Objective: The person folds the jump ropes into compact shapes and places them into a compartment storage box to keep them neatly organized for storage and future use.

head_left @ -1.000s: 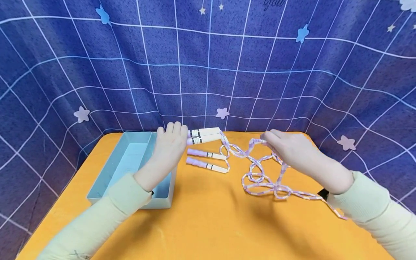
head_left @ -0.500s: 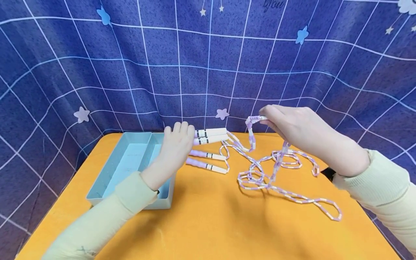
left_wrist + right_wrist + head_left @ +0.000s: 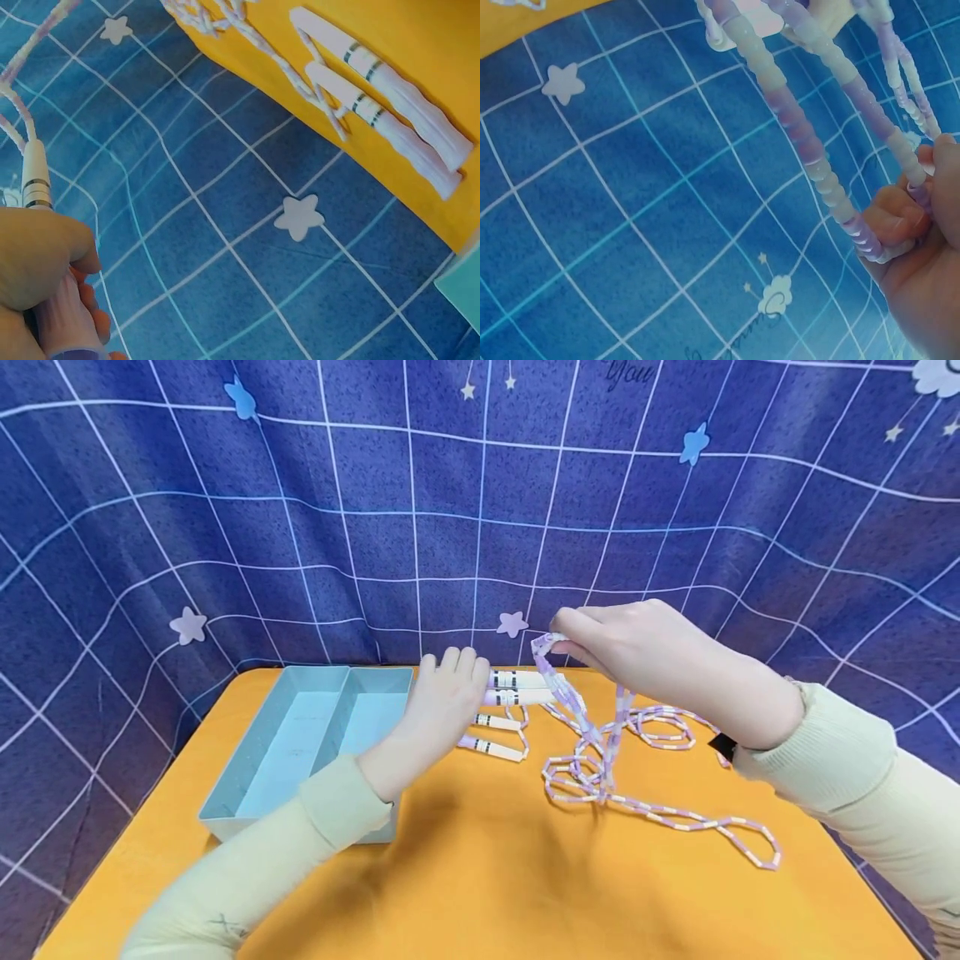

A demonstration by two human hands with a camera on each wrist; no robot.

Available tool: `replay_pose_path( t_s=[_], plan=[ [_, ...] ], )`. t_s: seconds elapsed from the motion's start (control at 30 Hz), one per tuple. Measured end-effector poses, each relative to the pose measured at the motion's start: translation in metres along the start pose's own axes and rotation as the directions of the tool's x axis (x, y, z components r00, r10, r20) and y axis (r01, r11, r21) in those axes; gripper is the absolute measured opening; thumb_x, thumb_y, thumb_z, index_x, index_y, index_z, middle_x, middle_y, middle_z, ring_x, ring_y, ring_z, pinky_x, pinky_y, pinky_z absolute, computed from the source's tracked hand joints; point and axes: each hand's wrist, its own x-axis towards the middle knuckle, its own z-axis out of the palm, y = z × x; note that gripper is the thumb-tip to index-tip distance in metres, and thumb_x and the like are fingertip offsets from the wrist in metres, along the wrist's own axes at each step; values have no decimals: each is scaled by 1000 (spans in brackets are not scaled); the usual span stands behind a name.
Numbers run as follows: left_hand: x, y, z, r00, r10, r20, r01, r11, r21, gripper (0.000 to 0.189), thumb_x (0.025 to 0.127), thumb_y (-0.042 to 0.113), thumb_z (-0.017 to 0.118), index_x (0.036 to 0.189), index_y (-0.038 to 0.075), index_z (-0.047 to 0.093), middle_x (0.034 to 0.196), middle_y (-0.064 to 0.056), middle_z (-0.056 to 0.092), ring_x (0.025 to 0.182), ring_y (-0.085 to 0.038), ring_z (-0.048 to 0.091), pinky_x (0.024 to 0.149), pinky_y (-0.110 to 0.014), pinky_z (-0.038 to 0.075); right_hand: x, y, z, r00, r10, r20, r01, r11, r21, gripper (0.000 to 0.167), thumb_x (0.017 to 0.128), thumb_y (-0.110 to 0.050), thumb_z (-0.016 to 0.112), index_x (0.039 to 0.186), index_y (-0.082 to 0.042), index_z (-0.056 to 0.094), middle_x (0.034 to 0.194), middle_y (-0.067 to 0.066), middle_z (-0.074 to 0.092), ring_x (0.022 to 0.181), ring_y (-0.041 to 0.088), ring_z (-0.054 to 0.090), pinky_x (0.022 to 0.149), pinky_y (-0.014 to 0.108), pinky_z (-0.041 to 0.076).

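Note:
My left hand (image 3: 453,689) grips two purple-and-white jump rope handles (image 3: 528,697), raised over the table just right of the blue box. In the left wrist view, fingers wrap round the ribbed purple part of a handle (image 3: 67,322), and its beaded cord leaves the white tip. My right hand (image 3: 645,639) pinches a doubled stretch of beaded cord (image 3: 795,124) between thumb and fingers, above the table. From it the strands hang down to the tabletop. A second pair of jump rope handles (image 3: 495,749) lies on the table, partly behind my left hand.
The light blue box (image 3: 300,727) with two compartments stands at the left of the orange table (image 3: 480,877). Loops of beaded cord (image 3: 682,818) spread over the right half. A blue curtain (image 3: 480,527) with white lines hangs behind the table's far edge.
My right hand has lifted the cord, then moved left toward the handles. My left hand has carried its handles to the right, away from the box. The loops on the table have shifted.

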Motion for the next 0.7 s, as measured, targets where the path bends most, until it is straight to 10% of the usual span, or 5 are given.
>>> replay_pose_path(
  t_s=[0.27, 0.7],
  plan=[
    [2, 18, -3, 989, 102, -106, -98, 994, 41, 24, 96, 11, 30, 91, 8, 53, 81, -5, 46, 74, -21, 45, 60, -32, 33, 6, 3, 16, 994, 45, 104, -48, 998, 28, 25, 93, -20, 56, 81, -9, 37, 58, -5, 28, 45, 10, 21, 42, 25, 17],
    [-2, 27, -15, 971, 167, -169, -169, 986, -2, 21, 97, 13, 29, 109, 5, 44, 85, -5, 48, 74, -21, 44, 61, -32, 30, 2, 18, 40, 974, 170, 150, -175, 985, 15, 24, 94, -21, 55, 80, -8, 40, 54, -4, 33, 42, 15, 33, 38, 32, 32]
  ],
)
